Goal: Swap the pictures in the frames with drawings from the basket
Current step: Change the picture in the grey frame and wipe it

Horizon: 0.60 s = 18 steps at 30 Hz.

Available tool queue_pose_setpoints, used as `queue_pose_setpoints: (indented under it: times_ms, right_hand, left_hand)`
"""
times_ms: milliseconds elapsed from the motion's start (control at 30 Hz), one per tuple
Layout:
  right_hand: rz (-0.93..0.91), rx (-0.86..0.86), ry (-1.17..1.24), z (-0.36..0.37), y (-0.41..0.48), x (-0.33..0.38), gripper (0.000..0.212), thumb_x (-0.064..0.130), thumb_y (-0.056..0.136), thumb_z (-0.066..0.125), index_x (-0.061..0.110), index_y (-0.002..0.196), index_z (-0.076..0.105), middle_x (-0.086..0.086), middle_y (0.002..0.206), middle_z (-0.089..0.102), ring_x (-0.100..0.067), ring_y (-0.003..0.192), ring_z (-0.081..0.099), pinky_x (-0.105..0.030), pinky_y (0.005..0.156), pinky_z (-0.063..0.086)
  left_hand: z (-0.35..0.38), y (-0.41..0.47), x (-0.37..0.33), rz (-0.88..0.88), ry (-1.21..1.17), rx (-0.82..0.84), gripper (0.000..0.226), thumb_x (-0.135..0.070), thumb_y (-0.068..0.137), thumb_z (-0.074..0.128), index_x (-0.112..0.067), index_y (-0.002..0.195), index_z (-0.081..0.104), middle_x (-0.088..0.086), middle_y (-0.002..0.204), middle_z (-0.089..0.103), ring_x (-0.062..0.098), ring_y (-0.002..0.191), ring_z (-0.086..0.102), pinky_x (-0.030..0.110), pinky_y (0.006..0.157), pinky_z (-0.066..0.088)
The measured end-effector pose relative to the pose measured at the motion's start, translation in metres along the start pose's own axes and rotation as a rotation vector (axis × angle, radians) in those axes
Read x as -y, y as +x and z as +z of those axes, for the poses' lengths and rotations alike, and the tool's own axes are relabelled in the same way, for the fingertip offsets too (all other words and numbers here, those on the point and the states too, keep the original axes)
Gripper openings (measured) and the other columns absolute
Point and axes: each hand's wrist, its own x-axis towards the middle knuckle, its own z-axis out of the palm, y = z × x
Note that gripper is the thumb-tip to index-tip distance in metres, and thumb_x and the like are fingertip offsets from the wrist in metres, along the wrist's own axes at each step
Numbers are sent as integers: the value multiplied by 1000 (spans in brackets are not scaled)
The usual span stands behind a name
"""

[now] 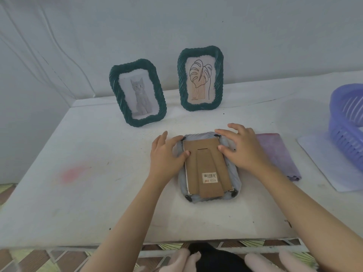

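A light blue picture frame lies face down on the white table, its brown cardboard back with a barcode sticker facing up. My left hand rests on the frame's left edge, thumb on the cardboard. My right hand presses on the upper right corner, fingers spread near a black clip. Two dark green frames stand at the back: one with a grey cat picture, one with a leaf line drawing. The purple plastic basket sits at the far right edge; I cannot see into it.
A folded purple cloth lies just right of my right hand. A pale sheet lies under the basket. The wall rises close behind the standing frames. Patterned floor tiles show below the table's front edge.
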Motion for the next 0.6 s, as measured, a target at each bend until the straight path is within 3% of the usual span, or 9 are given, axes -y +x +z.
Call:
queue_pose_setpoints:
  times_ms: [267, 600]
  right_hand:
    - [19, 71, 8, 1, 4, 0, 43, 31, 88, 57, 35, 130, 50, -1, 149, 32, -25, 129, 26, -32, 107, 20]
    - [27, 90, 26, 0, 5, -1, 37, 31, 87, 57, 40, 123, 55, 0, 147, 36, -26, 129, 30, -35, 107, 22]
  left_hand:
    - [-4, 6, 2, -14, -11, 104, 52, -36, 84, 62, -40, 133, 44, 10, 157, 5, 24, 143, -2, 38, 115, 7]
    - [-9, 14, 2, -11, -49, 124, 45, -31, 79, 68, -40, 121, 53, 11, 157, 4, 23, 143, -4, 40, 114, 8]
